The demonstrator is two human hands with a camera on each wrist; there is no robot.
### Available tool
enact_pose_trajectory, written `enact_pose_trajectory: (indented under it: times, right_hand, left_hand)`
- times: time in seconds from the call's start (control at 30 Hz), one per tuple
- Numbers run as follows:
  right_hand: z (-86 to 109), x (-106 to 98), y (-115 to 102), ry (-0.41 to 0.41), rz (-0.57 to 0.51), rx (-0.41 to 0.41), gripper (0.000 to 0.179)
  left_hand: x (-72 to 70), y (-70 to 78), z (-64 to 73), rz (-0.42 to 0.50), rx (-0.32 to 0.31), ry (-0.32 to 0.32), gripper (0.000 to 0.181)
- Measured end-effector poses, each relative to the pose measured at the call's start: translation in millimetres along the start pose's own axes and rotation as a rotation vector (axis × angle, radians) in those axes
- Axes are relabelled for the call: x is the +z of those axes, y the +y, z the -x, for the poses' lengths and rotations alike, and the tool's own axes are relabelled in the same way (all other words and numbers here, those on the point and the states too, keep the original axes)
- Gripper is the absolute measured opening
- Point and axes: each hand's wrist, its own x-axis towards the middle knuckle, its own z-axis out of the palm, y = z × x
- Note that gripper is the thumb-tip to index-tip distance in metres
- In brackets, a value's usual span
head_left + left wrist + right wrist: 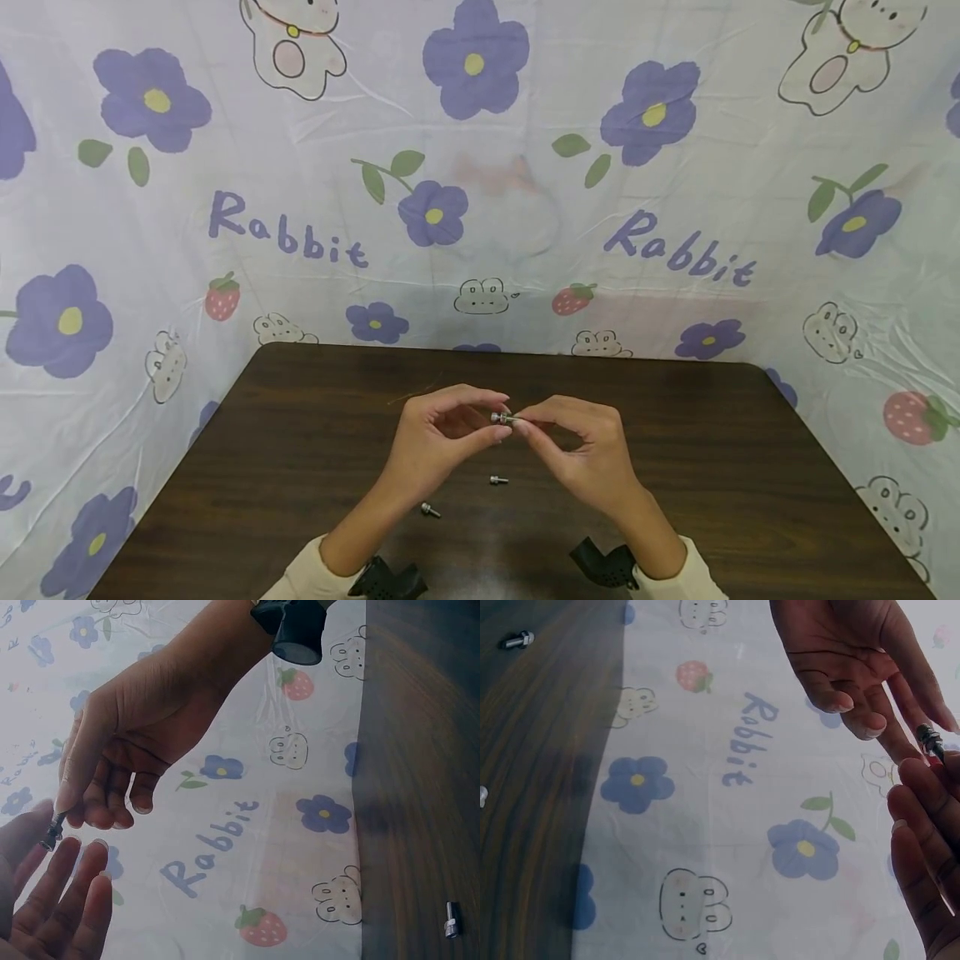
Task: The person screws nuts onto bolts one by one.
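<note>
A small silver bolt [498,417] is held level between both hands above the table. My right hand [592,446] pinches its shank between thumb and forefinger. My left hand [429,439] has its thumb and forefinger curved round the head end, with the thumb tip right at the metal. The right wrist view shows ridged, ring-like parts on this bolt [929,739]. On the table, closer to me, lie two more bolts: one bolt [498,480] below the fingertips, another bolt [431,510] near the left forearm.
The dark wood-grain table [300,450] has a printed cloth [510,133] with flowers and rabbits hanging behind it and along its sides. Black wrist mounts [603,564] sit at the cuffs of both cream sleeves.
</note>
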Motion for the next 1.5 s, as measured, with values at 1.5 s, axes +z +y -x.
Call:
enact_pose_trajectory:
  times: [1.5]
  right_hand:
    - [-0.6, -0.3, -0.2, 0.012, -0.017, 0.023, 0.023]
  left_hand:
    - [-0.7, -0.4, -1.2, 0.001, -0.071, 0.029, 0.026]
